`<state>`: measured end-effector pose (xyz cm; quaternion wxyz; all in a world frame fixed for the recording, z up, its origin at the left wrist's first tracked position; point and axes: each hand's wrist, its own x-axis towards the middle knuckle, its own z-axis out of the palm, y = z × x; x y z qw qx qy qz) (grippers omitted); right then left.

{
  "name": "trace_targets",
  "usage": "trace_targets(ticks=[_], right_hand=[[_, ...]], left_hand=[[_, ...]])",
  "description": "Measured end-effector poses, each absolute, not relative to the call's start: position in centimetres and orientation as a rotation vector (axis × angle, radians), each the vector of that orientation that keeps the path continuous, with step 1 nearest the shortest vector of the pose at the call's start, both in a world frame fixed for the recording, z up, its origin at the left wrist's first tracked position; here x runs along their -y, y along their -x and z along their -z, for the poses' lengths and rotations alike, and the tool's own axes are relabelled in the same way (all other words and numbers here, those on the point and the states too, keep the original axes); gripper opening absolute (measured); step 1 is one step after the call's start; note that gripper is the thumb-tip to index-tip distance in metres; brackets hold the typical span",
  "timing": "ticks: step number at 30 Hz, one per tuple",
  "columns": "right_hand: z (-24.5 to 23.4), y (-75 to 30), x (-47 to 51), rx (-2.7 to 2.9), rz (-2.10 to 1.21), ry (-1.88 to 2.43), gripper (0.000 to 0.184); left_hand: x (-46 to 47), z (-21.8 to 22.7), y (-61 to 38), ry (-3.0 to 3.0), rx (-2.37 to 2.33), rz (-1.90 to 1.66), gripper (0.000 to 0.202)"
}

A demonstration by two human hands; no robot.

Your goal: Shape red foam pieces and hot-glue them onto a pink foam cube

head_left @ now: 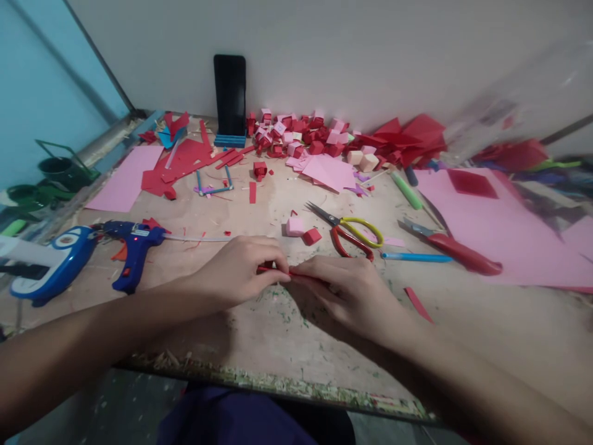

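Both hands meet over the wooden table (259, 337), close to its near edge. My left hand (241, 269) and my right hand (345, 290) pinch the same thin red paper strip (296, 274), fingers closed on it from either side. Just beyond the hands lie a small pink cube (294, 226) and a small red cube (312, 236). Scissors (352, 235) with yellow and red handles lie open a little to the right of the cubes.
A blue glue gun (132, 244) lies left, a blue-white device (50, 262) beside it. At right are a red-handled cutter (456, 250), a blue pen (414, 256) and pink paper sheets (504, 232). Several red and pink cubes (296, 136) and a black phone (230, 99) stand by the wall.
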<state>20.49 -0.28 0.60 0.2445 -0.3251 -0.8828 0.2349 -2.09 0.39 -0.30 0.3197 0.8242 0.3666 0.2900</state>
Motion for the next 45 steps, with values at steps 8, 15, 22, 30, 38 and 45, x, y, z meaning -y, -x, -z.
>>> trace_targets(ticks=[8,15,22,30,38,45], right_hand=[[-1.1,-20.4,0.3,2.297,-0.667,0.906,0.021],[-1.1,-20.3,0.6,2.372,-0.643,1.026,0.025],[-0.7,-20.4,0.6,2.417,-0.614,1.036,0.031],[0.0,-20.3,0.8,2.444,-0.620,1.016,0.029],[-1.5,-20.4,0.4,2.404,-0.884,1.216,0.027],[-1.4,-20.2,0.2,2.372,-1.038,1.162,0.033]], left_hand=[[-0.6,0.2,1.6,-1.756,-1.091,-0.642,0.009],[-0.3,-0.1,2.0,-2.000,-1.051,-0.731,0.014],[-0.3,-0.1,1.8,-2.130,-1.063,-0.755,0.015],[-0.2,0.3,1.9,-2.184,-1.021,-0.719,0.016],[-0.4,-0.1,2.1,-2.080,-1.117,-0.739,0.013],[-0.4,-0.1,2.3,-2.232,-1.102,-0.587,0.011]])
